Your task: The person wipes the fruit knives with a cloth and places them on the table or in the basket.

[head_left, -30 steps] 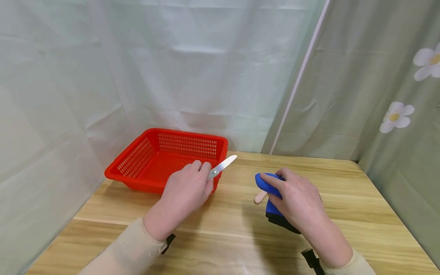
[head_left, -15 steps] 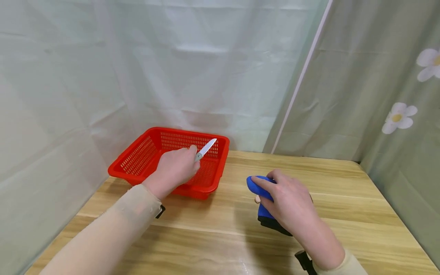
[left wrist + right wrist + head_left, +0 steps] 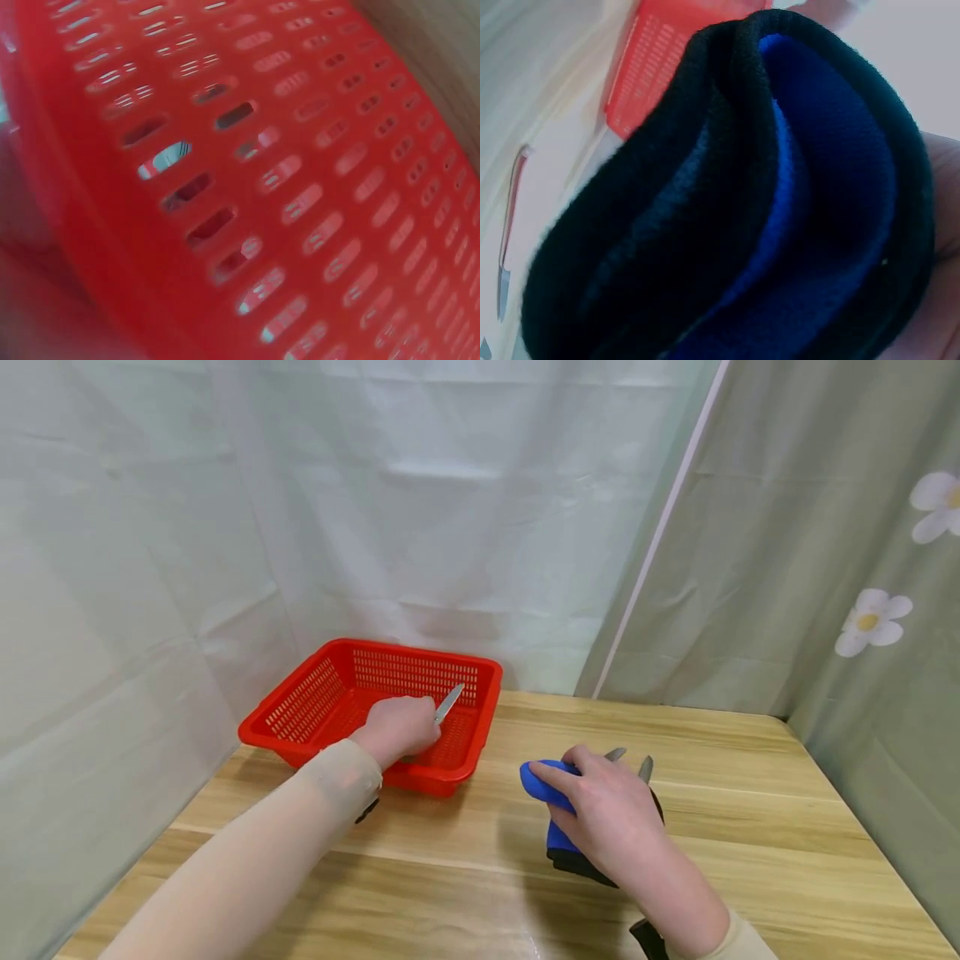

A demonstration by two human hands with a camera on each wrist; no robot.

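Observation:
My left hand is inside the red basket, low over its floor, gripping a knife whose blade points up toward the far right. Its handle is mostly hidden by the fingers. The basket's slotted wall fills the left wrist view and covers most of that hand. My right hand grips a folded blue cloth with black edging above the table. Two grey blades show beyond that hand. In the right wrist view, a knife with a reddish-brown handle lies on the table.
The wood-grain table carries the basket at its back left. Pale curtains hang behind and on both sides, close to the table's edges.
My left hand has carried the knife left over the basket rim, then down inside. The right hand has shifted slightly left and nearer with the cloth, exposing blades beyond it.

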